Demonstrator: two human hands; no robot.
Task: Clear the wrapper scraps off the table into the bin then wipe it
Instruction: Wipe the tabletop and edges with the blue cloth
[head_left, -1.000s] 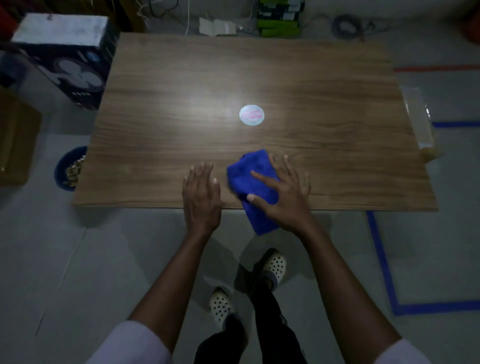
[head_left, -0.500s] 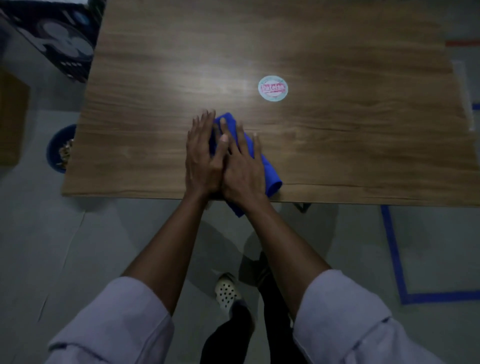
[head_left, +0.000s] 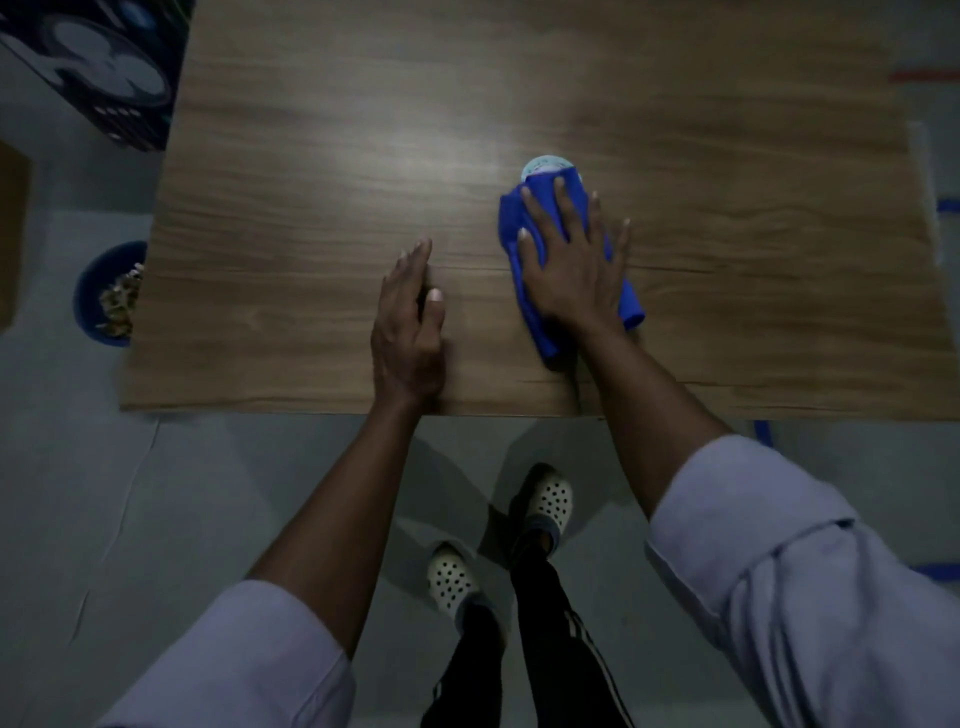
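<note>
The cloth (head_left: 511, 223) is pressed onto the table (head_left: 311, 156) under the right hand (head_left: 574, 270), whose fingers are spread straight. A round sticker (head_left: 543, 165) is partly covered at the fingertips. The left hand (head_left: 410, 332) is laid flat on the table to its left, nothing held. The bin (head_left: 88, 291) is seen further left, on the floor.

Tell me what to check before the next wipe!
1. Right hand flat on cloth: ok.
2. Left hand flat on table, apart from cloth: ok.
3. Cloth wholly on table, not over the edge: ok.
4. Scraps in bin: ok.
5. Sticker, half under cloth, stuck down or loose: cannot tell.
</note>
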